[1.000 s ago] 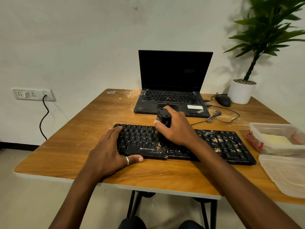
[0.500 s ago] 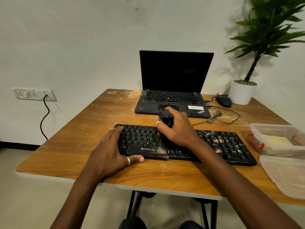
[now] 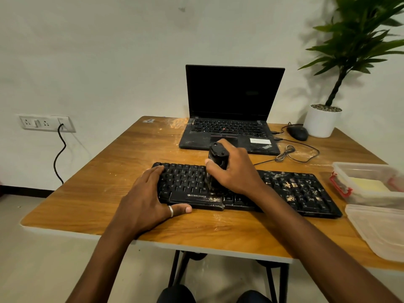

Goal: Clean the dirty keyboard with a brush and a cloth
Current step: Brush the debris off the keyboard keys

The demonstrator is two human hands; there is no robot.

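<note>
Right hand (image 3: 237, 173) fingers (image 3: 231, 145) curled round black brush (image 3: 218, 154); left hand (image 3: 148, 200) flat on ZEBRONICS keyboard (image 3: 295, 190).

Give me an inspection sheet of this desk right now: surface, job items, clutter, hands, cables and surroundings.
Surface: wooden table, pale dust and crumbs near laptop and keyboard.
Job's things: black keyboard, right half speckled with debris; black brush upright on its middle; cloth not identified, a yellow item lies in the clear container.
Clutter: open laptop, mouse, loose lid.
Hands: left hand rests on the keyboard's left end; right hand grips the brush.
Cables: coiled mouse cable beside laptop; black cord hangs from wall socket.
Surroundings: white wall, potted plant on table's far right corner.
</note>
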